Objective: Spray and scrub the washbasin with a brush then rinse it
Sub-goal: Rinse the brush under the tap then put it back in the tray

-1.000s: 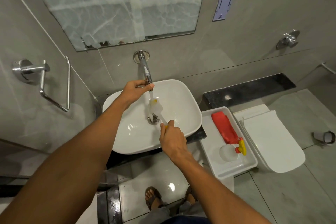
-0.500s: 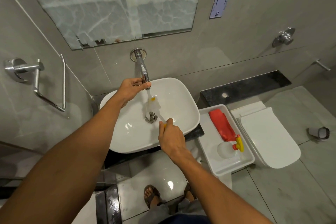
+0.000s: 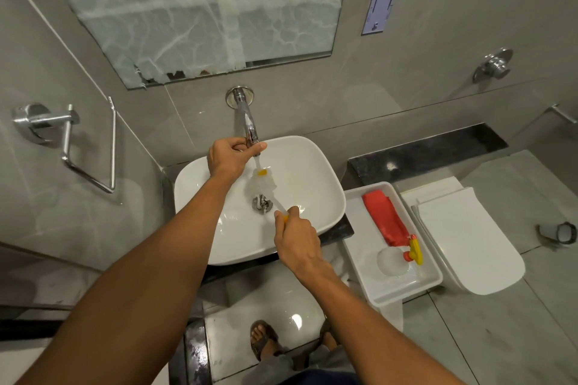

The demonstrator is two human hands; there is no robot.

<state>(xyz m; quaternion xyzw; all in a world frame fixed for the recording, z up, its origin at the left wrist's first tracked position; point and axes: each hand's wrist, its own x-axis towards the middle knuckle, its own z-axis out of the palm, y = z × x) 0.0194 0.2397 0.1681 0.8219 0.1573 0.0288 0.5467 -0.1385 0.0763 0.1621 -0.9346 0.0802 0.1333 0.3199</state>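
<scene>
A white washbasin (image 3: 316, 187) sits on a dark counter under a chrome wall tap (image 3: 247, 122). My left hand (image 3: 230, 156) grips the tap's end, and water runs down from it. My right hand (image 3: 295, 239) holds the yellow handle of a white-bristled brush (image 3: 261, 183), whose head is under the water stream just above the drain (image 3: 262, 204). A clear spray bottle (image 3: 394, 258) with a yellow and red trigger lies in a white tray (image 3: 359, 247) to the right of the basin.
A red cloth (image 3: 386, 219) lies in the tray beside the bottle. A white toilet (image 3: 469, 240) with its lid down stands further right. A chrome towel holder (image 3: 68, 140) hangs on the left wall. A mirror (image 3: 200, 9) hangs above the tap. My sandalled feet (image 3: 262, 341) are below.
Both hands have kept their grips; the brush head stays under the running water. Only the camera view has shifted slightly.
</scene>
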